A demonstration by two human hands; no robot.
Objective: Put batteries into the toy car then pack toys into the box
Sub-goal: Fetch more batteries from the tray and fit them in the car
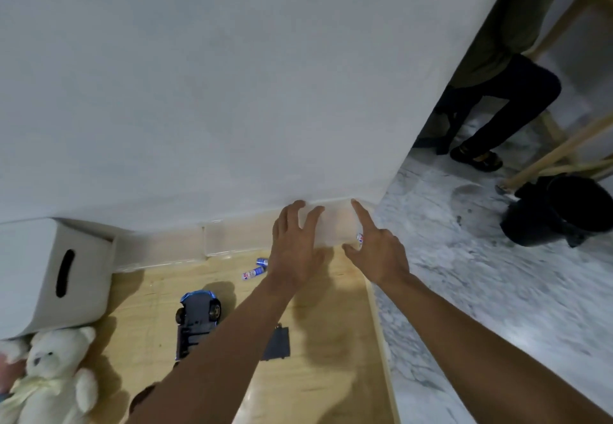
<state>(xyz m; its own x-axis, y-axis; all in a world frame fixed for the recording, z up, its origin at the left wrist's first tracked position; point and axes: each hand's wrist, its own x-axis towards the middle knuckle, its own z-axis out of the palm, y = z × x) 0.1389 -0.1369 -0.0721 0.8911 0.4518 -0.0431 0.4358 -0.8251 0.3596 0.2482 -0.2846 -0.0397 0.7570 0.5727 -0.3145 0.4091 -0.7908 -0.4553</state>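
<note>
Toy car [195,320] lies belly-up, batteries [255,271] loose beyond it, teddy [56,374] unpacked; left hand [295,251] splayed empty, right hand [378,254] grip unclear

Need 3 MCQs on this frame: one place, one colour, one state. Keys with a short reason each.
1. Where is the teddy bear relative to the white box?
A. on the table, at the box's near side
B. inside it
C. on top of it

2. What colour is the toy car body?
A. red
B. blue
C. yellow

3. The car's battery cover is:
A. fitted on the car
B. off, lying beside the car
C. out of view

Key:
1 A, the bear lies at the box's foot.
2 B, blue shell edges the upturned underside.
3 B, the dark cover lies flat, apart from the car.
</note>
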